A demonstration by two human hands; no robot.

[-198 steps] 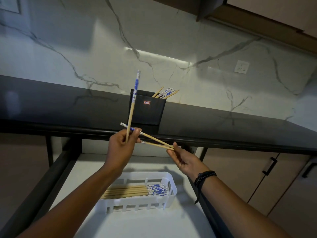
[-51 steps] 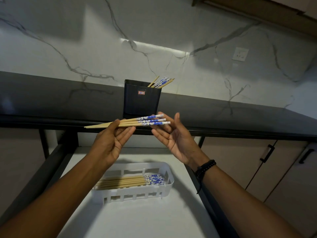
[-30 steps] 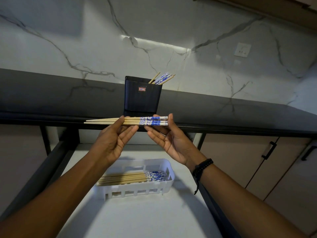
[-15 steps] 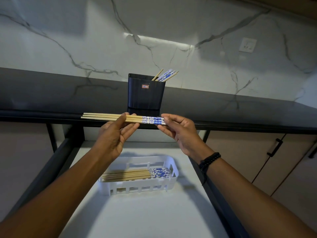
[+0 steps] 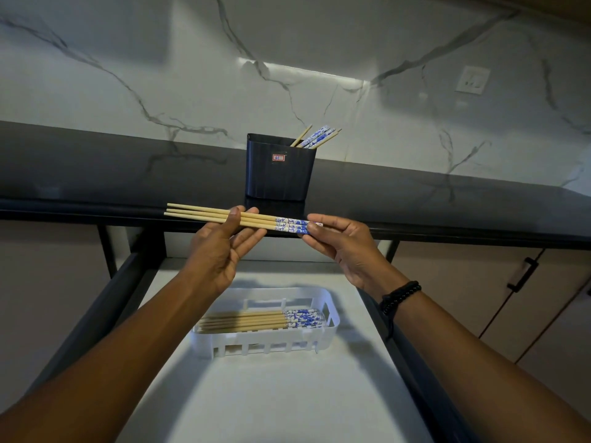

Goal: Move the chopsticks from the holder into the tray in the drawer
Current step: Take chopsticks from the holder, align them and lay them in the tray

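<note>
Three chopsticks point(image 5: 256, 219) are held level above the white tray point(image 5: 332, 329) in the drawer point(image 5: 256, 407), parallel to the sticks point(image 5: 243, 321) lying in it, with the left hand point(image 5: 220, 251) pinching the bare shafts and the right hand point(image 5: 347, 247) pinching the blue-patterned ends.

The only writing is on a small red-framed sticker point(image 5: 278, 157) on the front of the black holder point(image 5: 278, 180). It seems to read "61", but it is too small to be sure.
</note>
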